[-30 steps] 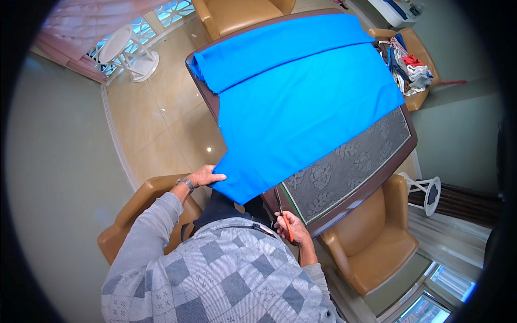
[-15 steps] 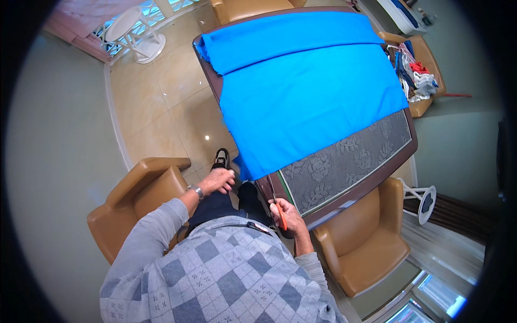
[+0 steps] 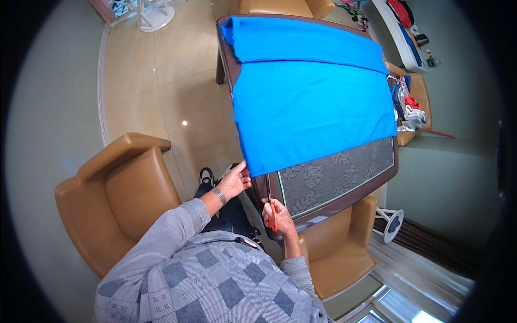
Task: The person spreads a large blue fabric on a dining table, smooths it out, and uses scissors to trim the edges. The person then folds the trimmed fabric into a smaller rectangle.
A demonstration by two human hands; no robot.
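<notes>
Blue cloth (image 3: pixel 318 116), one length: we find it spread over the table, with a folded band across its far part and a frayed left end to that band. Its near corner lies between the person's hands.

Left hand (image 3: pixel 233 184), wearing a metal-banded wristwatch (image 3: pixel 220 196): at the cloth's near left corner, fingers partly curled and a little apart, the foremost fingertip at the cloth's edge. We cannot tell whether the fingers pinch the fabric.

Right hand (image 3: pixel 281 214): fingers closed around the orange handles of a pair of scissors (image 3: pixel 274 219). The blades point away from the person, toward the cloth's near edge; we cannot tell how far apart they stand or whether the tips touch the fabric.

Table (image 3: pixel 326 214), dark brown rim, rounded corners: a grey floral-patterned panel (image 3: pixel 334 172) shows along the side to the right of the cloth.

Seating, tan: we count an armchair at left (image 3: pixel 140 188), an armchair at near right (image 3: pixel 342 261), a chair at the far side (image 3: pixel 277 6), and a chair at far right (image 3: pixel 424 97) bearing a heap of mixed clothes (image 3: pixel 410 110).

Sundries: a white round-based stand (image 3: pixel 156 20) on the tiled floor (image 3: pixel 132 102); a white shelf (image 3: pixel 390 32) at upper right.
</notes>
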